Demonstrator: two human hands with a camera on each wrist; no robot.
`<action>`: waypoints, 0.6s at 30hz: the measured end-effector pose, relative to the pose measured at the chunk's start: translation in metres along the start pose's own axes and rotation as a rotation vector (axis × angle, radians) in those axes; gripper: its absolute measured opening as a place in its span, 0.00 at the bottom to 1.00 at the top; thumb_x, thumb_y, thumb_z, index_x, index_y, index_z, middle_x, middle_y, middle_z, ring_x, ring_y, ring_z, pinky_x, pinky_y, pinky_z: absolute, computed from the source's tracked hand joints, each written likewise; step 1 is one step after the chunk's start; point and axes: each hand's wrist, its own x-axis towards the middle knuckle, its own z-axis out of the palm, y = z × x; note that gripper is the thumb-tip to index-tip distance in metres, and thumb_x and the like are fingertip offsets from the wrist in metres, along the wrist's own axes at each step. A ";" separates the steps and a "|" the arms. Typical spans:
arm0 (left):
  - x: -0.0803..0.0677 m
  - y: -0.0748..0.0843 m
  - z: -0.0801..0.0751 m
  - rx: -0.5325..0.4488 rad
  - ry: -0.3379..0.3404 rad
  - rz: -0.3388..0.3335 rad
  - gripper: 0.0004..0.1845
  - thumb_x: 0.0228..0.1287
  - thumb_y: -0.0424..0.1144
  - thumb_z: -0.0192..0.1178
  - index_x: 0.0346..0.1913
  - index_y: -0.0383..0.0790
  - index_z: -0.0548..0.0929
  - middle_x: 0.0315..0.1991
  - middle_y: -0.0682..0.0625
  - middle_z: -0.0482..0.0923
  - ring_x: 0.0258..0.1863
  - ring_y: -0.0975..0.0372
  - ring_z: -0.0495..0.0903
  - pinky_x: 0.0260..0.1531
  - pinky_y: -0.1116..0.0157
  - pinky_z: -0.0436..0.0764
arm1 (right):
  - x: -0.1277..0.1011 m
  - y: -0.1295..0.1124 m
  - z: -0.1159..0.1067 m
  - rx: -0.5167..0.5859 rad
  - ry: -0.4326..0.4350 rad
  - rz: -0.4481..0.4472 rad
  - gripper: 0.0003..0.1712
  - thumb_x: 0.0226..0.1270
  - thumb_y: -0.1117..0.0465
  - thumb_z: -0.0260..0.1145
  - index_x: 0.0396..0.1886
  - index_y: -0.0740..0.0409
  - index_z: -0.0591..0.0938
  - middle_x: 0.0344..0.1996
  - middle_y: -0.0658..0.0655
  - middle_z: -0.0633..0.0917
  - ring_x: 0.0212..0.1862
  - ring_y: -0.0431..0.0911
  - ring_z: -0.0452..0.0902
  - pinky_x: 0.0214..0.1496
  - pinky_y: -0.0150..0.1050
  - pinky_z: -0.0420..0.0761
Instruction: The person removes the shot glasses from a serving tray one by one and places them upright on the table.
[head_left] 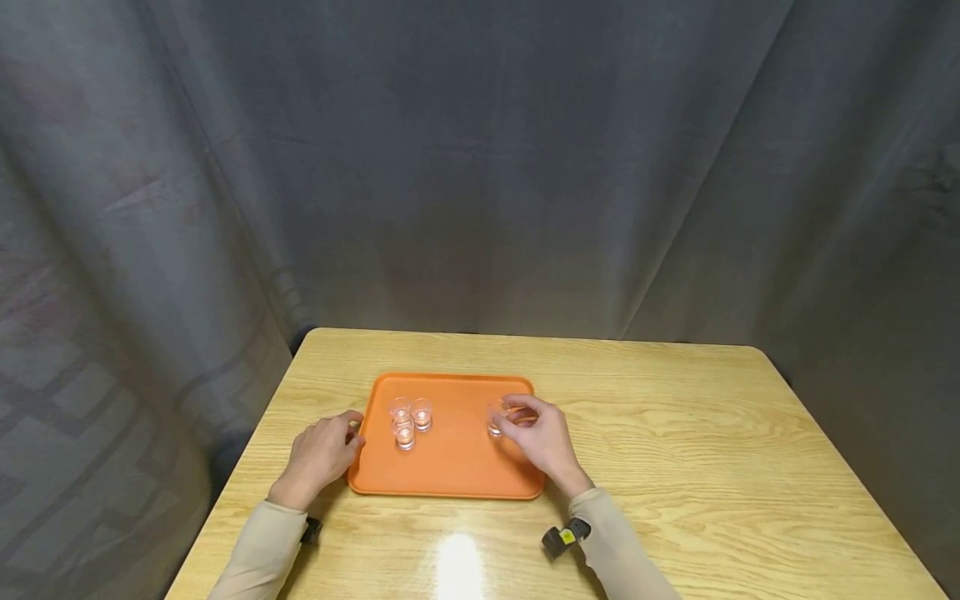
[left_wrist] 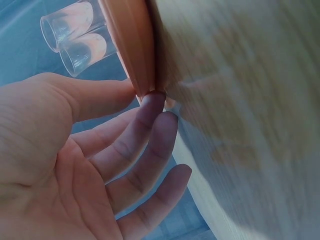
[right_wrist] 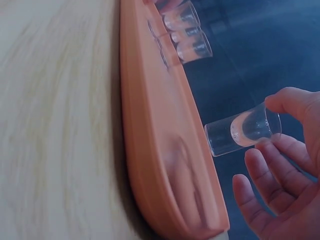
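An orange tray [head_left: 457, 467] lies on the wooden table. My left hand [head_left: 324, 454] grips its left rim, the thumb [left_wrist: 107, 95] on the tray's edge and the fingers bent against its outer side. Over the tray's right part, my right hand [head_left: 546, 437] pinches a clear shot glass [right_wrist: 242, 131] near its rim between thumb and fingers; the other fingers are loosely bent. This glass stands upright, its base close to the tray. Toward the tray's left side, three more clear shot glasses [head_left: 405, 437] stand bunched together.
Bare wooden tabletop [head_left: 712, 450] stretches to the right of the tray. A dark grey curtain [head_left: 480, 183] hangs behind the table and along its sides. Each wrist wears a dark strap, the right one with a small black device [head_left: 557, 542].
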 end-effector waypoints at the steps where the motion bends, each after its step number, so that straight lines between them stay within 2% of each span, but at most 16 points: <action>1: 0.000 0.000 0.000 0.000 0.001 -0.001 0.20 0.69 0.36 0.69 0.61 0.32 0.84 0.42 0.43 0.91 0.35 0.54 0.86 0.35 0.51 0.82 | 0.000 0.001 -0.002 -0.001 0.006 0.001 0.18 0.61 0.56 0.83 0.49 0.57 0.92 0.43 0.56 0.92 0.41 0.43 0.88 0.45 0.31 0.85; 7: -0.001 0.001 0.000 0.001 0.000 -0.003 0.20 0.70 0.37 0.69 0.61 0.33 0.84 0.41 0.44 0.91 0.34 0.55 0.86 0.34 0.52 0.82 | 0.000 0.006 -0.015 0.003 0.035 0.009 0.19 0.60 0.60 0.83 0.50 0.61 0.91 0.42 0.57 0.92 0.40 0.42 0.87 0.45 0.30 0.85; 13: -0.003 0.003 -0.003 -0.005 0.000 0.002 0.18 0.71 0.36 0.68 0.60 0.34 0.85 0.41 0.46 0.91 0.34 0.56 0.86 0.33 0.53 0.81 | 0.000 0.009 -0.026 0.039 0.060 0.016 0.20 0.61 0.63 0.82 0.51 0.65 0.90 0.47 0.61 0.92 0.41 0.44 0.87 0.45 0.29 0.85; 18: -0.002 0.002 -0.002 -0.008 -0.003 0.003 0.19 0.71 0.36 0.68 0.61 0.34 0.84 0.41 0.46 0.91 0.34 0.56 0.86 0.33 0.53 0.81 | 0.000 0.014 -0.035 0.010 0.071 0.017 0.21 0.62 0.60 0.82 0.53 0.63 0.90 0.48 0.61 0.92 0.41 0.43 0.88 0.45 0.28 0.85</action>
